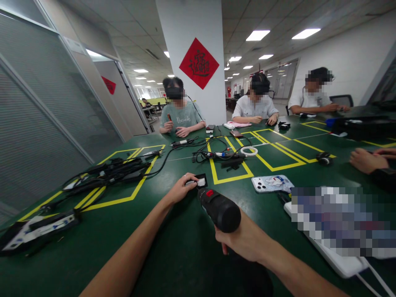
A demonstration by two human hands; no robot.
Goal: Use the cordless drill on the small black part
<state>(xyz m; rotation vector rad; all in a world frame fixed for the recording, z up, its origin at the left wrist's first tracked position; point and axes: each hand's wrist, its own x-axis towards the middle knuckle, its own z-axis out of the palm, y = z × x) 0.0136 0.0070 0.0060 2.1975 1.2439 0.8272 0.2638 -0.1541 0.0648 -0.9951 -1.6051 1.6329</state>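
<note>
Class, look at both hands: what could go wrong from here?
1. The black power tool, gripped in the right hand, has its front end close to the left hand; a slip might injure it.
2. The small black-and-white part seems steadied only by the left hand, so it could twist or shift.

Your right hand (pixel 247 237) grips a black power drill with a red switch (pixel 222 210). Its nose is close to a small, flat black piece with a white part (pixel 201 182); whether they touch, you cannot tell. The fingers of your left hand (pixel 181 189) touch this piece on the dark green table (pixel 102 243). To the right lies a pale phone with a printed picture (pixel 272 184). Black cables (pixel 114 171) are on the left, and three people sit opposite.
</note>
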